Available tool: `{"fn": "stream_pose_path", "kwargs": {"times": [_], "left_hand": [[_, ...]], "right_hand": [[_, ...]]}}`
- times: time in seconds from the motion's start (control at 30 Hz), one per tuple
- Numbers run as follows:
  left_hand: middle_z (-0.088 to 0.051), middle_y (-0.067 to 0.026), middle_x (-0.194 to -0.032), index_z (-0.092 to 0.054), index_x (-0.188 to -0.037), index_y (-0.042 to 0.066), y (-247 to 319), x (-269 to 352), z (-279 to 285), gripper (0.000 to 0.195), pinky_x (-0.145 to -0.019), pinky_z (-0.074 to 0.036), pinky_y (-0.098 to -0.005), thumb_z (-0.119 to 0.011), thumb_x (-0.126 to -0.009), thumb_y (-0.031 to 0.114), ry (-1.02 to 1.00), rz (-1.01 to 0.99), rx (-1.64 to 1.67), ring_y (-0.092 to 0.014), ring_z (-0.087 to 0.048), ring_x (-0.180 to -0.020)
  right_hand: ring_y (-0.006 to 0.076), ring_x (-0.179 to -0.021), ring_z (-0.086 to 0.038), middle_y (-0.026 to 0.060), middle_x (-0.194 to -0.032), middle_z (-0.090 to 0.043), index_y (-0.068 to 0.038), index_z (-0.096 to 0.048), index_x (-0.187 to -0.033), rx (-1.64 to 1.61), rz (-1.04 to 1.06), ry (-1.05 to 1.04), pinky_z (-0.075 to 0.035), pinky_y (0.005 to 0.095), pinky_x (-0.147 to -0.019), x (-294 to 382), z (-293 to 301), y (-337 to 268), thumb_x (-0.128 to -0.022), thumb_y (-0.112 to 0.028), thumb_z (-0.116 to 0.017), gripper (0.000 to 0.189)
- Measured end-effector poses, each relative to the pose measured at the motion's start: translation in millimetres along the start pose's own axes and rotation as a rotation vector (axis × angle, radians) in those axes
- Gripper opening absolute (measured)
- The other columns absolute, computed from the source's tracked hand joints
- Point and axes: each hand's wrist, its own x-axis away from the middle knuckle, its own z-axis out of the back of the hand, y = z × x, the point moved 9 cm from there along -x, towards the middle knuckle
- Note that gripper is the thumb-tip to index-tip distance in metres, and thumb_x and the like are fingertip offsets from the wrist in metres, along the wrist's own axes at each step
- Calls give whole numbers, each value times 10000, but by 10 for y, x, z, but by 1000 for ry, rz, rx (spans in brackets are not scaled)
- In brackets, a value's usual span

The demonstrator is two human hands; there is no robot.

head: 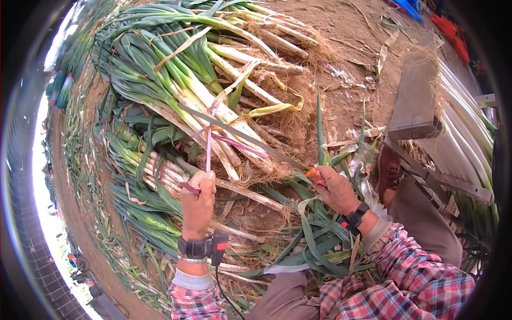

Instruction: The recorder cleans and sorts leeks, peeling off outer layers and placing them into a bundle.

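Note:
In my left hand (199, 204) the end of a pink plastic tie strip (209, 148) is gripped and stretched taut. That strip runs up to a bundle of large green onions (196, 86) with soil and roots still on them. My right hand (338, 192) is shut around the red-orange handle of a long, thin-bladed knife (260, 143). Its blade lies slantwise over the bundle's white stalks and crosses close to the strip; whether it touches the strip I cannot tell. Both wrists carry black straps with devices.
More unpeeled green onions (156, 164) lie left, below the bundle, and others (276, 36) beyond it. To the right, a metal stand (416, 96) holds cleaned white-stalked onions (460, 132). Loose leaves (320, 240) litter the soil by my knees. A red shoe (389, 172) is beside the stand.

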Motion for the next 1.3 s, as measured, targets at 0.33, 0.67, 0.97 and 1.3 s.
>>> {"fn": "stream_pose_path", "kwargs": {"times": [0.33, 0.67, 0.97, 1.3], "left_hand": [[-389, 64, -644, -464, -719, 70, 94, 98, -99, 337, -516, -271, -234, -526, -1003, 240, 12, -140, -46, -39, -328, -578], [-399, 67, -665, -448, -721, 86, -111, 70, -59, 323, -502, -256, -220, -526, -999, 232, 29, 42, 179, -22, -324, -573], [-394, 74, -670, -451, -724, 93, -173, 86, -28, 323, -504, -254, -216, -529, -996, 250, 38, 68, 176, -18, -324, -577], [-402, 75, -672, -463, -728, 94, -129, 86, -48, 325, -508, -267, -218, -541, -997, 258, 31, 19, 145, -19, -336, -582]], "right_hand": [[294, -720, -605, 135, -812, -598, -47, -522, -990, -131, 83, -203, -495, 351, -672, -674, -181, -385, -901, -203, -636, 212], [83, -749, -541, 4, -862, -550, -12, -558, -1185, -849, -283, -599, -455, 250, -647, -507, -369, -94, -1008, -361, -507, 395], [122, -703, -518, 7, -722, -506, -2, -580, -1036, -269, -99, -483, -448, 294, -648, -590, -16, -310, -859, -291, -720, 367], [276, -769, -605, 108, -823, -573, -45, -511, -992, -163, 143, -222, -479, 366, -695, -568, -8, -236, -890, -89, -644, 173]]}}
